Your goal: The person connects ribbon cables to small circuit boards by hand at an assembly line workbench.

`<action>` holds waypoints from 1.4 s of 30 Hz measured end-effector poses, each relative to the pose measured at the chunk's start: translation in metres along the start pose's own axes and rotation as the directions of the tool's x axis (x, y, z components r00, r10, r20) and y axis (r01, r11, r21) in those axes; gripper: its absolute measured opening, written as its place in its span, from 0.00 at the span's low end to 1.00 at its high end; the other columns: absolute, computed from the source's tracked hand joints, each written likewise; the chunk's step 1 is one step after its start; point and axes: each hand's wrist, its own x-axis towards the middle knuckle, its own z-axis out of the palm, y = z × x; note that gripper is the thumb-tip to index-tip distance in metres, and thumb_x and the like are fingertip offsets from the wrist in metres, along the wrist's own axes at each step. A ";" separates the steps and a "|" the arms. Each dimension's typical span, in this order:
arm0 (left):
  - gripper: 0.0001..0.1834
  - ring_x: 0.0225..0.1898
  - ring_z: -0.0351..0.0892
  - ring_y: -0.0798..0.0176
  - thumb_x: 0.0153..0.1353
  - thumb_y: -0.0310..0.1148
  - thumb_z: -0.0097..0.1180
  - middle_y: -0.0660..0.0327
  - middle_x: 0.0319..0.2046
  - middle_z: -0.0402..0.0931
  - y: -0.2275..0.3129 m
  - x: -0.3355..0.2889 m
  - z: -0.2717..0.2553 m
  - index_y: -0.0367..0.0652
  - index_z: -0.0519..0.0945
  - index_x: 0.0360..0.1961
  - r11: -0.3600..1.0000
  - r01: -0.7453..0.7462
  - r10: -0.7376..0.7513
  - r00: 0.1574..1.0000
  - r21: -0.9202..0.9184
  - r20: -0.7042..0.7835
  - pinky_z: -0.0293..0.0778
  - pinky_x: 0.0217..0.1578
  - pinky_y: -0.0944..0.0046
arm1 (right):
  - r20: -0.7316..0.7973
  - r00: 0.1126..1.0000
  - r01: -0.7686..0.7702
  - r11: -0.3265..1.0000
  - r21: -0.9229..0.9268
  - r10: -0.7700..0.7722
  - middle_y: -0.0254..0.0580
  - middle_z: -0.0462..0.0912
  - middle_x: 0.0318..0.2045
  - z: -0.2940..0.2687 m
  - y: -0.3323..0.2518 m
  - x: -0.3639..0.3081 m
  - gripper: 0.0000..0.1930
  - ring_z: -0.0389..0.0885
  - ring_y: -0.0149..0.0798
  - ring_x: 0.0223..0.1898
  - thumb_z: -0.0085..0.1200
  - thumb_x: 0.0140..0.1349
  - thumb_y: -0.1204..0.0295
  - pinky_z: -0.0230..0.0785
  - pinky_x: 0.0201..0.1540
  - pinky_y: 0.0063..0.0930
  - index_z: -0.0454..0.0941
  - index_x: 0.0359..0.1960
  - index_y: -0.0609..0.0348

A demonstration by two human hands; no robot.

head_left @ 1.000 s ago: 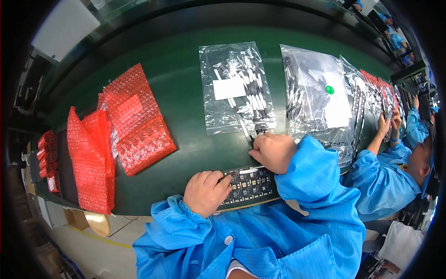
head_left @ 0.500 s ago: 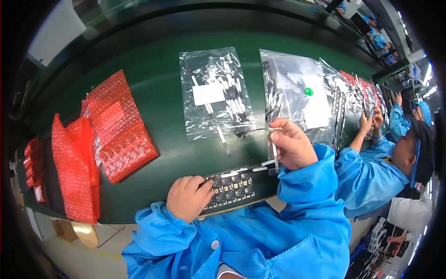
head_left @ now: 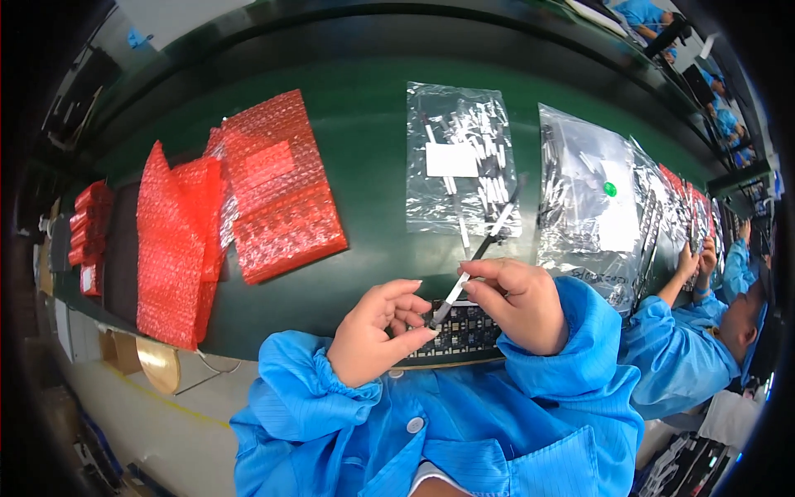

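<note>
Strip (head_left: 453,296) between hands (head_left: 523,301) near table edge (head_left: 455,364); open room leftward

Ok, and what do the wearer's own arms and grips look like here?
Loose, creased, bright blue fabric covers both arms: the left sleeve ends in a gathered cuff, while the right sleeve opens wider around the wrist. The left grip and right grip are bare hands, without gloves. I see no cables or markings on them.

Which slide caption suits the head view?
Right-hand grip pinches a slim strip above a circuit board; left-hand grip close by.
</note>
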 end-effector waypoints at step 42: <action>0.11 0.32 0.74 0.57 0.41 0.26 0.63 0.62 0.32 0.74 -0.033 0.006 -0.026 0.41 0.78 0.30 0.327 -0.375 0.393 0.889 0.868 0.236 0.72 0.32 0.61 | 0.321 0.938 -0.041 0.961 -0.274 0.131 0.44 0.79 0.25 0.040 0.034 0.013 0.09 0.79 0.47 0.29 0.53 0.54 0.63 0.70 0.33 0.38 0.79 0.29 0.55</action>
